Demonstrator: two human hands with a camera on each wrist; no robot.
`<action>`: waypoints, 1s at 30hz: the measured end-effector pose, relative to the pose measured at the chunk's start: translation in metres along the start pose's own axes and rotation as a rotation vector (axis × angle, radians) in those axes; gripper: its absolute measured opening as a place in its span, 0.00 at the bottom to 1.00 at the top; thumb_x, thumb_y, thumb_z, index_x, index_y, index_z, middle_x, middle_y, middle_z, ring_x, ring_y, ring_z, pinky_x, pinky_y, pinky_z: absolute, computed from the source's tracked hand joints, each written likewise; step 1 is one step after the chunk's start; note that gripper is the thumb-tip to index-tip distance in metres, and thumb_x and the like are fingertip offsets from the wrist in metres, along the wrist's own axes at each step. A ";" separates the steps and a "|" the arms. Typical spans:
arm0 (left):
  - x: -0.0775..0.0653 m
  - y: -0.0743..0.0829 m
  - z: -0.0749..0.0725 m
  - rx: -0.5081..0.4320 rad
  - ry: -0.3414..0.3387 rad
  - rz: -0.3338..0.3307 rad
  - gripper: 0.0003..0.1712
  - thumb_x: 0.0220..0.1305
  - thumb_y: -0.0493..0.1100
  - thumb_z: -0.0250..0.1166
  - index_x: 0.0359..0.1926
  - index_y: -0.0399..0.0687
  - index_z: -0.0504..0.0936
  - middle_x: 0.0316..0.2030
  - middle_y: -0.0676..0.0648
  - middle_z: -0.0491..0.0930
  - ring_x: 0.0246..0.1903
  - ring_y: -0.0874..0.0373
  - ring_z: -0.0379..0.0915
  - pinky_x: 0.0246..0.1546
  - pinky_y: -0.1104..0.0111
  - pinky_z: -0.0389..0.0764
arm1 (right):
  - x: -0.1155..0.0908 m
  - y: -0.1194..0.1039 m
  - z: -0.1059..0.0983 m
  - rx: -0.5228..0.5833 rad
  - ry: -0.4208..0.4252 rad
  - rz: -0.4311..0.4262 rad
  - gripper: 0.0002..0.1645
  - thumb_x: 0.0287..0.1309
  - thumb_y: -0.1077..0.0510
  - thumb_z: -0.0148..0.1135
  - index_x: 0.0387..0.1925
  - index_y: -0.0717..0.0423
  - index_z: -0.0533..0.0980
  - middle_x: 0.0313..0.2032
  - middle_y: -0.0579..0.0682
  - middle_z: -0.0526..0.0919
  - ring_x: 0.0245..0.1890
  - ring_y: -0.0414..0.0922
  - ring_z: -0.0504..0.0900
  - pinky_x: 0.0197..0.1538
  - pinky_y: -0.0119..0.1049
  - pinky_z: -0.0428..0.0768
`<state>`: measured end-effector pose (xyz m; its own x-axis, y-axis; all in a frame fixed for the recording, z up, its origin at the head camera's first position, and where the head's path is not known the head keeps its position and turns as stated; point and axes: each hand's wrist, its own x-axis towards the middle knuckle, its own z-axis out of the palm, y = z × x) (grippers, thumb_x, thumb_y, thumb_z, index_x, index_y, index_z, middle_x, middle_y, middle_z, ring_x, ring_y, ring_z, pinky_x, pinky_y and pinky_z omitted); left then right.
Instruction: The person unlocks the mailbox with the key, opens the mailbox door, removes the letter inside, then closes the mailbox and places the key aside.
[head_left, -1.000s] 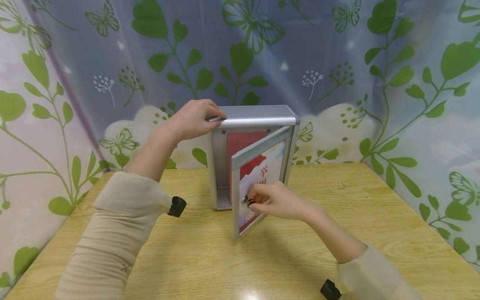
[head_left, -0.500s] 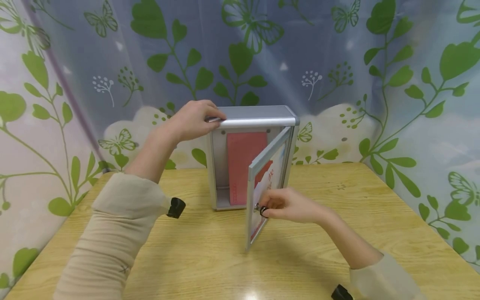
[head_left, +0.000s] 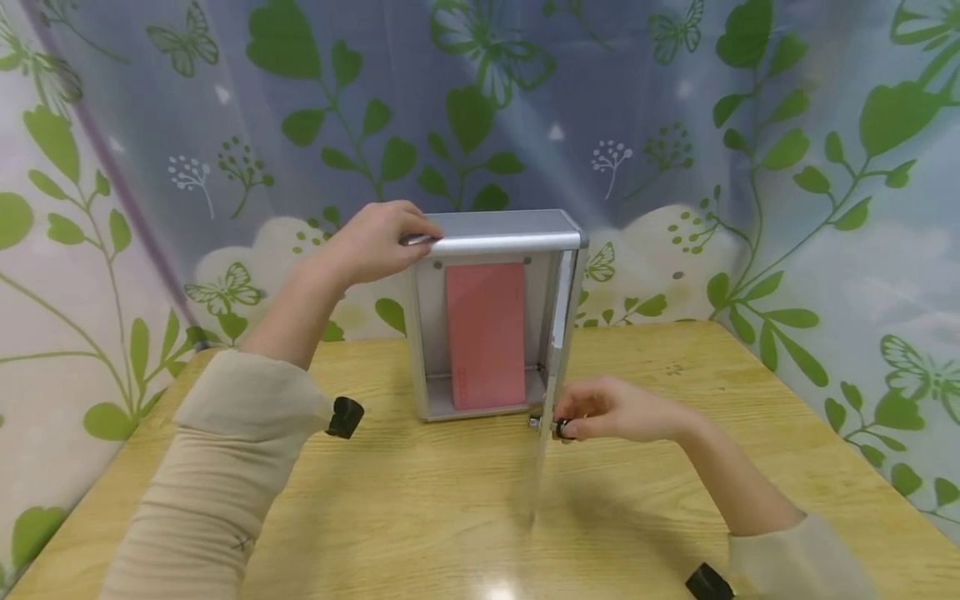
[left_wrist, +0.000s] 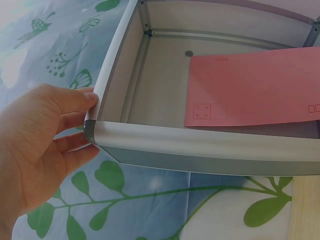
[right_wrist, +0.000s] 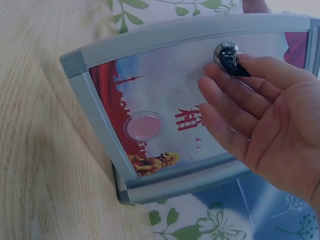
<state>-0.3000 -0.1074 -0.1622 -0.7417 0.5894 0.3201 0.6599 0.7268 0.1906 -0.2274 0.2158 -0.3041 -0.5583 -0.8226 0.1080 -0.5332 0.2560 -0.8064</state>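
A silver metal box (head_left: 510, 223) stands on the table with its front door swung out, nearly edge-on in the head view. Inside leans a pink envelope (head_left: 486, 337), its printed squares showing in the left wrist view. My left hand (head_left: 375, 242) grips the box's upper left corner, thumb on the front rim and fingers behind. On the right, my right hand (head_left: 618, 410) pinches a black-headed key (right_wrist: 232, 66) in the door's round lock. The door's printed front (right_wrist: 165, 100) carries red characters and a round clear window (right_wrist: 143, 126).
The box rests on a light wooden table (head_left: 420, 517). Behind it hangs a curtain (head_left: 630, 92) with green leaves and butterflies. A small black piece (head_left: 345, 417) hangs at the left cuff, another (head_left: 708, 582) at the right cuff.
The right hand has drawn the door by its key to the right, opening it wider and uncovering the whole pink envelope. The left hand has kept its place on the box corner.
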 end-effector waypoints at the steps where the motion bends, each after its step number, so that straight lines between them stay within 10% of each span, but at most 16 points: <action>1: 0.000 0.000 0.000 -0.001 0.001 0.001 0.17 0.65 0.40 0.56 0.54 0.42 0.78 0.52 0.41 0.73 0.49 0.48 0.70 0.47 0.58 0.71 | -0.002 0.001 -0.002 0.011 -0.005 0.010 0.06 0.62 0.64 0.54 0.39 0.61 0.74 0.35 0.52 0.80 0.35 0.44 0.80 0.39 0.39 0.80; 10: 0.002 0.001 0.001 -0.005 -0.012 -0.004 0.18 0.66 0.40 0.56 0.55 0.42 0.78 0.53 0.42 0.72 0.49 0.48 0.70 0.47 0.58 0.71 | -0.026 0.013 -0.019 0.198 -0.074 -0.012 0.11 0.63 0.70 0.49 0.46 0.65 0.74 0.34 0.62 0.80 0.36 0.49 0.81 0.39 0.44 0.80; 30: -0.006 -0.003 0.009 0.003 0.065 0.030 0.18 0.67 0.39 0.52 0.55 0.43 0.76 0.53 0.41 0.72 0.50 0.47 0.69 0.51 0.55 0.69 | -0.074 0.041 -0.048 0.317 0.026 -0.070 0.26 0.62 0.76 0.39 0.49 0.50 0.74 0.36 0.45 0.82 0.31 0.40 0.81 0.34 0.42 0.81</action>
<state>-0.2984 -0.1098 -0.1727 -0.7123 0.5866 0.3853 0.6809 0.7106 0.1769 -0.2383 0.3114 -0.3175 -0.5457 -0.8181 0.1814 -0.3489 0.0251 -0.9368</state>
